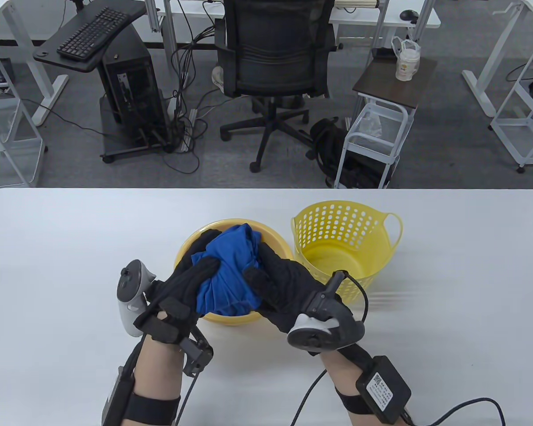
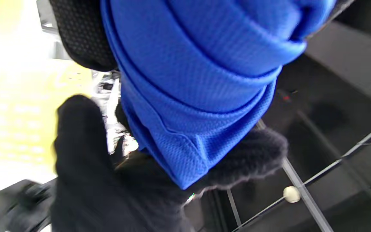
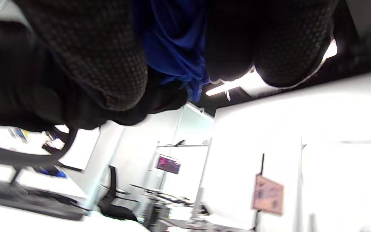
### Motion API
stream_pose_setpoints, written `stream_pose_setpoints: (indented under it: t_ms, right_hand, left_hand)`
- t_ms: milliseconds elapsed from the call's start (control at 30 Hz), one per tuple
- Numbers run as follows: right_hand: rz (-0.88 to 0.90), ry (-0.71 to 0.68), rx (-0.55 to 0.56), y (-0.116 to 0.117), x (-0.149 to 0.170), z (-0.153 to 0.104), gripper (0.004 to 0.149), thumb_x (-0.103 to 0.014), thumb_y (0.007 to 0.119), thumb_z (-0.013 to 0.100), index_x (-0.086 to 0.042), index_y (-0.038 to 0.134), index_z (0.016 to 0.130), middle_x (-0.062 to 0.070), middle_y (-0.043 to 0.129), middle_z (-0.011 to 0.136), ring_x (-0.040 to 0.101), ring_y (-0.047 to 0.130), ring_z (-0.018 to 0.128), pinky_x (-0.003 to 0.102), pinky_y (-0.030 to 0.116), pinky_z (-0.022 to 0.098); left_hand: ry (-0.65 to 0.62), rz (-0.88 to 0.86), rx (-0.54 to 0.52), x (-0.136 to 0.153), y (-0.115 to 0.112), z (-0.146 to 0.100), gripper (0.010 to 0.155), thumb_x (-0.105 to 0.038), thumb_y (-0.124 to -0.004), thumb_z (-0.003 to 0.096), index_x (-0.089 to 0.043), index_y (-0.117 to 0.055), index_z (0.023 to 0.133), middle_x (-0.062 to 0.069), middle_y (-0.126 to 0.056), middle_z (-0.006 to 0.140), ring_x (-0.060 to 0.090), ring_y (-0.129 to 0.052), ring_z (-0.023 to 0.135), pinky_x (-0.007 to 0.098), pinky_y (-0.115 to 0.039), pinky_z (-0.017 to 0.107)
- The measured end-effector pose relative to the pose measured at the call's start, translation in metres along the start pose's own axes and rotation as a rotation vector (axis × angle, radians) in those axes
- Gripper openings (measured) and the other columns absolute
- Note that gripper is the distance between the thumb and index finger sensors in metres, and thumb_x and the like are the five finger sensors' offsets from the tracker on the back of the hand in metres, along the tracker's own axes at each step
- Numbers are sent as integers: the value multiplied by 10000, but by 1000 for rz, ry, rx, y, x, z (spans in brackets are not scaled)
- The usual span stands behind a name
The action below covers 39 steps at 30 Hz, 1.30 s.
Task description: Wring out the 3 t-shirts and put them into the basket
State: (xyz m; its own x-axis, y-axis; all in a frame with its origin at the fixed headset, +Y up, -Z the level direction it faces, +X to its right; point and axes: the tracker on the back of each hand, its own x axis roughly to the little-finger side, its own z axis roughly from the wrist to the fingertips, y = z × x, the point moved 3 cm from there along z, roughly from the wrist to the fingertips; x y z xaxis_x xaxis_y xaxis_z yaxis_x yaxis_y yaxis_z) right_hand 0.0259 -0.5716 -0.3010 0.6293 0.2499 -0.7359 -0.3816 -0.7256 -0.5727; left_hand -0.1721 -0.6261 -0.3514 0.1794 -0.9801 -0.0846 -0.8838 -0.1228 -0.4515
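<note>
A bunched blue t-shirt (image 1: pixel 228 270) is held above a yellow bowl (image 1: pixel 191 248) at the table's middle. My left hand (image 1: pixel 191 277) grips the shirt's left side, fingers curled into the cloth. My right hand (image 1: pixel 273 277) grips its right side, fingers wrapped over it. The left wrist view is filled by the twisted blue t-shirt (image 2: pixel 204 80) with the other glove beneath it. In the right wrist view a strip of blue t-shirt (image 3: pixel 175 42) shows between my curled fingers (image 3: pixel 101 48). The yellow perforated basket (image 1: pixel 344 244) stands right of the bowl and looks empty.
The white table (image 1: pixel 71 244) stretches wide to the left and right of the bowl and basket. Beyond its far edge are an office chair (image 1: pixel 275 57), a computer cart (image 1: pixel 129 84) and a small trolley (image 1: pixel 377 133) on the floor.
</note>
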Motion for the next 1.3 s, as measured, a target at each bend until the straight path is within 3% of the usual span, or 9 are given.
stream_pose_setpoints:
  t_ms: [200,300,433,500,600,767,833,1000,1300]
  right_hand:
    - [-249,-48,295,0,-6,-14,1041,-434,966,419,-62,245,1071,220,822,726,282,910,392,501,856,348]
    - [-255,-58,311,-2,-5,-16,976,-496,973,390,-143,367,1068,265,706,823,357,828,524,576,768,461]
    - [-221,-82,257,0,-5,-15,985,-554,970,352,-200,370,1049,330,217,1120,608,426,947,725,546,624]
    - [-155,-70,226,0,-2,-14,1024,-556,970,347,-229,302,1051,305,243,1139,660,464,982,799,554,612]
    - [60,-67,172,0,5,-10,1099,-466,1007,358,-274,188,1065,275,378,1139,598,761,899,716,749,576]
    - [388,98,143,1,23,-7,965,-253,1058,391,-260,382,1080,294,671,969,434,1013,513,497,980,322]
    - [404,156,135,2,29,-7,916,-239,1052,405,-257,427,1074,280,719,919,369,1017,380,383,973,182]
    - [203,311,61,2,36,-9,850,-253,1039,422,-247,488,1068,255,803,846,286,998,241,310,912,58]
    - [172,421,37,7,68,-25,785,-266,1038,424,-244,555,1042,256,861,781,297,1015,251,338,932,74]
  left_hand:
    - [85,194,46,-4,-15,1,572,-619,-773,679,-448,-527,1167,188,-680,1150,381,-878,834,540,-859,516]
    - [97,280,61,-4,-17,3,563,-624,-774,673,-431,-567,1160,191,-708,1127,374,-900,810,533,-874,491]
    - [131,351,150,-1,-19,6,548,-610,-786,666,-423,-608,1149,205,-709,1115,382,-896,804,545,-862,490]
    - [103,347,191,-2,-21,8,546,-601,-799,657,-419,-631,1143,210,-713,1110,389,-895,800,555,-855,491]
    - [67,407,210,-8,-26,6,564,-604,-829,635,-410,-653,1134,212,-718,1107,394,-893,801,565,-848,498]
    - [41,389,153,-14,-30,2,767,-677,-758,648,-276,-433,1215,212,-671,1134,374,-879,821,539,-847,514]
    - [19,379,84,-12,-29,2,849,-725,-720,645,-219,-342,1212,213,-681,1129,366,-896,809,523,-859,498]
    - [-55,441,-56,-10,-32,5,762,-776,-735,606,-391,-454,1200,211,-642,1161,393,-880,828,543,-844,505]
    - [-108,923,-14,-15,-78,13,1121,-717,-962,422,-366,-235,1200,277,-461,1225,395,-837,930,517,-864,557]
